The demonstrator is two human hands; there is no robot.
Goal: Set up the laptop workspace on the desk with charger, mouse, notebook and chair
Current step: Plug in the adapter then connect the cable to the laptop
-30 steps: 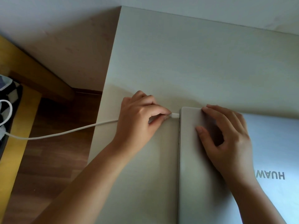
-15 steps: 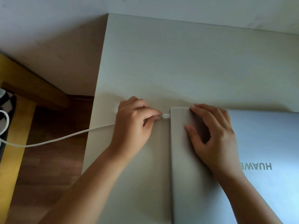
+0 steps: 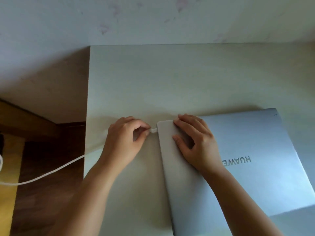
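A closed silver laptop lies on the pale desk, its lid logo facing me. My left hand pinches the white plug of the charger cable against the laptop's left edge near the far corner. The cable runs from under that hand off the desk's left edge and sags over the floor. My right hand rests on the laptop's lid at its far left corner, fingers spread and pressing down.
The desk stands against a pale wall. Dark wooden floor lies left of the desk. A yellow-brown wooden furniture edge runs along the far left of the view.
My view has lifted and shifted, showing more wall and more of the laptop. Both hands stay at the laptop's far left corner, the plug still pinched at the edge.
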